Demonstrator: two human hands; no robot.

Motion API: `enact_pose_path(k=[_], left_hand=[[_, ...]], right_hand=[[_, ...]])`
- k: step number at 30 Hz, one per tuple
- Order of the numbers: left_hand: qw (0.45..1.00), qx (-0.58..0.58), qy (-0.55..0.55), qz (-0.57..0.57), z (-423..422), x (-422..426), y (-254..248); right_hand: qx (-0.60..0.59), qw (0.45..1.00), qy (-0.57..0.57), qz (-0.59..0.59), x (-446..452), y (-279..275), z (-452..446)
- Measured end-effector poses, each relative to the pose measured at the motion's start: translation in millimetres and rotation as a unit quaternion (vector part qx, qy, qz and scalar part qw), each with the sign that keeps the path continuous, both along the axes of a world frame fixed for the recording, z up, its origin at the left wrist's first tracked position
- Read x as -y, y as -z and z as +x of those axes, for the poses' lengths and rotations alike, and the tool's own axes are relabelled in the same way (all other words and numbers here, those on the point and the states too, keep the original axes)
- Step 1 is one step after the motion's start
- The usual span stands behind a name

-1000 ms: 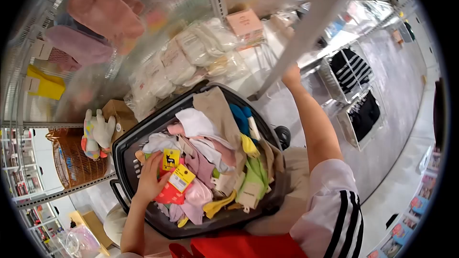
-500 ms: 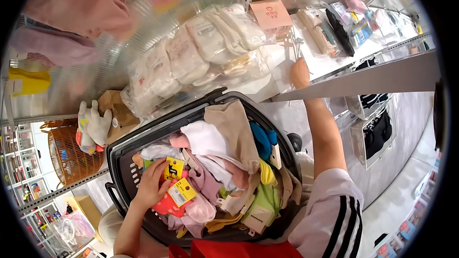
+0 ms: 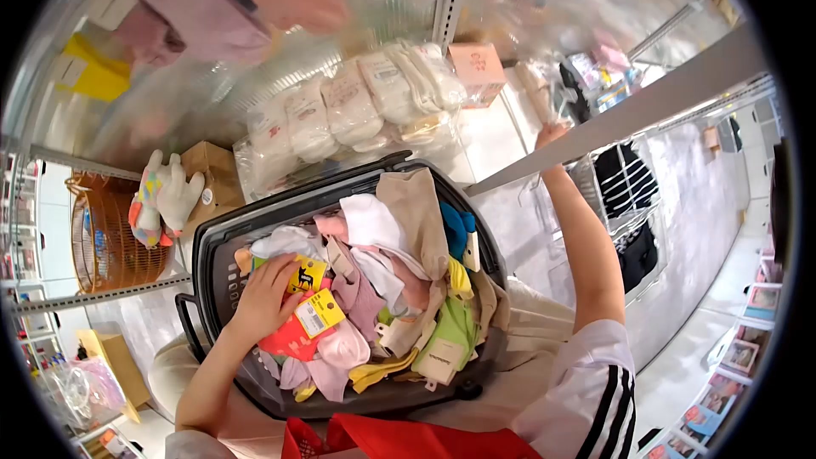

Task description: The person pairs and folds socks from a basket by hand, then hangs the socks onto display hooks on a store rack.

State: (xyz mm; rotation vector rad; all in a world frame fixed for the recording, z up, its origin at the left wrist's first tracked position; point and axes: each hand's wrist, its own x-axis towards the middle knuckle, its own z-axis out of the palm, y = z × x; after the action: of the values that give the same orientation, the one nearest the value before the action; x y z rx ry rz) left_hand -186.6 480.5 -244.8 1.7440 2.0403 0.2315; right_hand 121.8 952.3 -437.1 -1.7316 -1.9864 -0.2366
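My left hand lies over the left part of a dark grey basket, fingers stretched across red socks with yellow cardboard labels. Around it the basket is heaped with socks and small garments: a white piece, a beige piece, a lilac one, and green socks with a card label. My right hand reaches to the white shelf at the upper right, beside packaged goods. A grey shelf beam partly covers it, and its fingers are too blurred to read.
Bagged white textiles and a pink box stand on the shelf behind the basket. The grey beam slants across the right. Left are a plush toy and a wicker basket; wire baskets hold black items.
The view has shifted, so the basket sits slightly lower left. My right hand has moved farther along the shelf towards the packaged goods. My left hand stays on the red socks.
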Motion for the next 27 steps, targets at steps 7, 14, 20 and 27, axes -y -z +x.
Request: enact_pose_path(k=[7,14,20,27], left_hand=[[0.992,-0.009,0.039,0.117,14.2,25.7,-32.0],[0.963,0.090,0.020,0.251,19.2,70.0,-63.4],[0.913,0.356,-0.056,0.189,20.0,98.6,-66.5],[0.601,0.772,-0.100,0.184,18.8,117.5,-68.2]], right_hand=[[-0.735,0.613,0.093,-0.275,49.2,-166.3,69.0],[-0.803,0.443,-0.107,-0.385,307.0,-304.6,98.7],[-0.645,0.468,-0.178,-0.577,445.0,-332.5,-3.2],[-0.248,0.685,-0.544,-0.416,511.0,-260.5,-138.4]])
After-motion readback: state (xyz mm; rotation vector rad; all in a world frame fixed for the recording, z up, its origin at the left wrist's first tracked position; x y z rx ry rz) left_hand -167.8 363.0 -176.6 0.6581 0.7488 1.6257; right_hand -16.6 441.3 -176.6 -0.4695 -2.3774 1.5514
